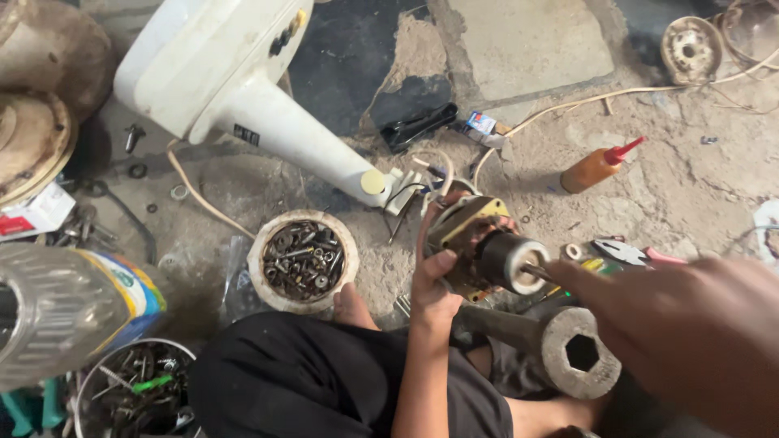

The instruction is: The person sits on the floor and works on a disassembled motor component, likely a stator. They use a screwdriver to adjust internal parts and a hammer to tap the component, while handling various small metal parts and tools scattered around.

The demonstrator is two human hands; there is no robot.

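My left hand (pixel 434 280) grips a small fan motor (pixel 469 235) with a yellowish housing and copper windings, held above my lap. A dark cylindrical rotor (pixel 507 261) with a white end and a metal shaft sticks out of the motor toward the right. My right hand (pixel 690 332), large and blurred near the camera, pinches the end of that shaft. Wires run from the motor up to the neck of a white fan stand (pixel 243 89) lying across the floor. Beneath the motor lies a heavy grey metal cylinder (pixel 568 349) with a hexagonal hole.
A round bowl of screws and nuts (pixel 303 261) stands left of my knee. Another tin of hardware (pixel 138 389) and a plastic bottle (pixel 73 304) lie lower left. An orange oil bottle (pixel 596 166), pliers (pixel 629 253), black clip (pixel 418 126) and rusty motor parts (pixel 32 122) lie around.
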